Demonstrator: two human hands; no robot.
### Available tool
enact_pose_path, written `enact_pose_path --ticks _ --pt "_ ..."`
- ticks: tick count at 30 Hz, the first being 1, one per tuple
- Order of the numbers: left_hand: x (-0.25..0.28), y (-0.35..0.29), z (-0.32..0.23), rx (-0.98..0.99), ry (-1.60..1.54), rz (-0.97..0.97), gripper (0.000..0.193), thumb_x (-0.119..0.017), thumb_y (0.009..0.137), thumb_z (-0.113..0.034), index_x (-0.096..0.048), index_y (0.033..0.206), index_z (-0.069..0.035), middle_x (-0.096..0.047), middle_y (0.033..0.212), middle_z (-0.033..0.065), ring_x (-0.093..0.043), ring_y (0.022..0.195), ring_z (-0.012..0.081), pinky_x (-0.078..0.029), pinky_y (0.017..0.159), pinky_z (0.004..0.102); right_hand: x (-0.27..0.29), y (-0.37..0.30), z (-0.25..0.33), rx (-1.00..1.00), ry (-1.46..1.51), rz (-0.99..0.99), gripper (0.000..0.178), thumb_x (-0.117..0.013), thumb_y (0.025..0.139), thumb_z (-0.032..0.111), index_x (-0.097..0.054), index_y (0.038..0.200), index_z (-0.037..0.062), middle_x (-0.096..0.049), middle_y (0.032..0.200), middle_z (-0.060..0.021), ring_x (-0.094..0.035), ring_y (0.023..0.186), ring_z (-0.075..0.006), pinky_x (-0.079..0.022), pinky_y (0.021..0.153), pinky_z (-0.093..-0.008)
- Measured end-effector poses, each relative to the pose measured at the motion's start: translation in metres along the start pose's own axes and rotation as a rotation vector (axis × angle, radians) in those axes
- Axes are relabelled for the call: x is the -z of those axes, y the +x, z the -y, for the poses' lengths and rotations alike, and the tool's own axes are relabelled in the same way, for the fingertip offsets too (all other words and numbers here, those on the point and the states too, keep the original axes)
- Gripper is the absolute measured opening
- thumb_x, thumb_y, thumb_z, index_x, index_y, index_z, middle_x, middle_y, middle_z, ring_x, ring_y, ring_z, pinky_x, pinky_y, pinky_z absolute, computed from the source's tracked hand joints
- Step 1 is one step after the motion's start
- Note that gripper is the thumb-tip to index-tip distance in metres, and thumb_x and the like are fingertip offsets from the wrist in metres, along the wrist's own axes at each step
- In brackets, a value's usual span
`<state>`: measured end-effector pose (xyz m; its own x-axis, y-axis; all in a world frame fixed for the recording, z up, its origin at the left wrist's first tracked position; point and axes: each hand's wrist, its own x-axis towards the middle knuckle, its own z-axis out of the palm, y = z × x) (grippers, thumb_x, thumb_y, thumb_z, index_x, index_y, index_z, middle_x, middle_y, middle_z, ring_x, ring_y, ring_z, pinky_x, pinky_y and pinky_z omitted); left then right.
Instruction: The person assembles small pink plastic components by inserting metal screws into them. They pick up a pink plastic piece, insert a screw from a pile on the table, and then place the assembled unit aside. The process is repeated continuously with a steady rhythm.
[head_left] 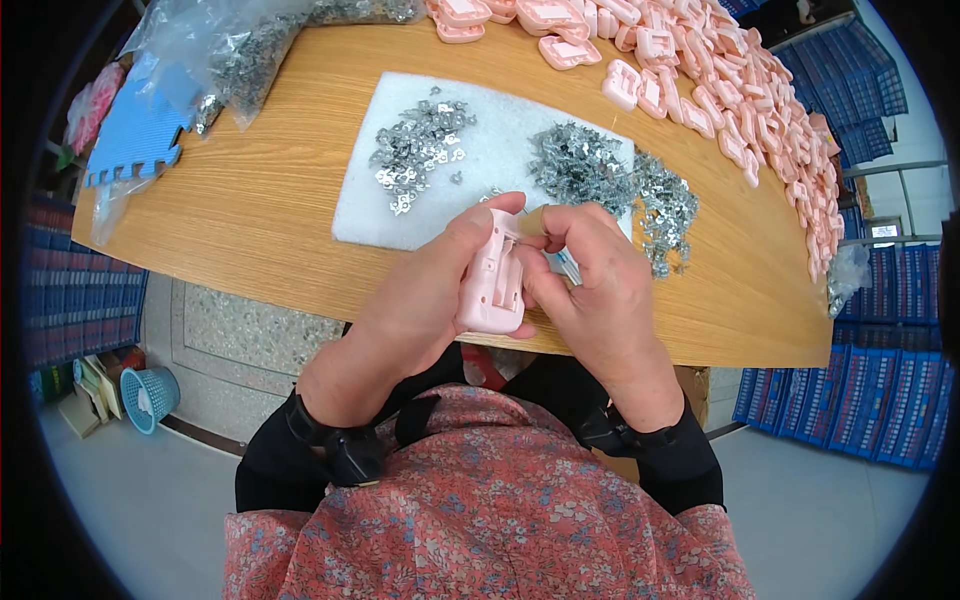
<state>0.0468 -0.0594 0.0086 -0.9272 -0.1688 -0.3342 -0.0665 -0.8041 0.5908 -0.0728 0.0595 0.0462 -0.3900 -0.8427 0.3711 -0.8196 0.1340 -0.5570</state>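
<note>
My left hand is wrapped round a pink plastic casing, held tilted with its hollow battery compartment facing up. At the casing's upper right edge, my right hand has its thumb and fingers closed together. A slim blue-and-white thing shows under its palm, perhaps a tool; its kind is hard to make out. Tan wrapping covers one right fingertip. Whatever small part the fingertips pinch is hidden. Just beyond the hands, a white foam sheet carries a heap of flat metal contacts and a heap of metal springs.
More metal pieces spill off the foam's right side. Pink casings pile along the table's far and right edges. A plastic bag of metal parts and a blue foam mat lie at far left. Blue crates stand right.
</note>
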Motion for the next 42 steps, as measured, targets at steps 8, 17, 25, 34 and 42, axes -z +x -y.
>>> enact_pose_path --ticks 8,17,25,34,42 --pt "0.005 0.0 0.002 0.018 -0.088 0.074 0.058 -0.039 0.105 -0.042 -0.03 0.15 -0.006 -0.061 0.108 0.0097 -0.066 0.09 0.0201 -0.061 0.073 0.0437 0.004 0.003 -0.01 -0.178 0.21 0.054 0.021 -0.071 0.081 0.003 -0.06 0.098 0.0019 -0.064 0.081 -0.0101 -0.068 0.073 -0.0225 -0.054 0.064 -0.0336" --pt "0.003 0.001 0.006 -0.036 0.029 0.043 0.054 -0.03 0.108 -0.04 -0.029 0.153 -0.009 -0.056 0.132 0.0107 -0.065 0.106 0.0208 -0.062 0.078 0.0457 0.0 0.003 -0.004 -0.003 -0.033 0.057 0.023 -0.071 0.078 0.003 -0.062 0.099 0.0023 -0.065 0.08 -0.0079 -0.064 0.075 -0.0196 -0.053 0.071 -0.0314" --pt "0.005 0.0 0.004 0.0 0.021 0.05 0.055 -0.032 0.107 -0.04 -0.029 0.153 -0.01 -0.061 0.117 0.009 -0.067 0.091 0.0194 -0.062 0.075 0.0446 0.008 0.007 -0.007 -0.209 0.172 0.101 0.023 -0.069 0.08 0.004 -0.06 0.101 0.0004 -0.067 0.082 -0.0105 -0.069 0.072 -0.0225 -0.054 0.066 -0.0327" --pt "0.002 0.0 0.001 0.05 -0.004 0.043 0.048 -0.03 0.108 -0.041 -0.044 0.139 -0.007 -0.063 0.107 0.0108 -0.067 0.088 0.0206 -0.062 0.072 0.0441 0.011 0.015 -0.007 0.083 -0.049 0.181 0.022 -0.068 0.078 0.003 -0.062 0.099 0.0051 -0.065 0.087 -0.0114 -0.063 0.082 -0.031 -0.05 0.08 -0.0415" --pt "0.006 -0.002 -0.002 0.078 -0.029 0.059 0.056 -0.031 0.107 -0.042 -0.029 0.15 -0.007 -0.063 0.107 0.0131 -0.066 0.087 0.0205 -0.061 0.072 0.0377 0.02 0.011 -0.002 -0.067 -0.03 0.148 0.026 -0.07 0.085 0.004 -0.058 0.109 0.0041 -0.063 0.086 -0.0057 -0.062 0.081 -0.0157 -0.049 0.07 -0.0292"
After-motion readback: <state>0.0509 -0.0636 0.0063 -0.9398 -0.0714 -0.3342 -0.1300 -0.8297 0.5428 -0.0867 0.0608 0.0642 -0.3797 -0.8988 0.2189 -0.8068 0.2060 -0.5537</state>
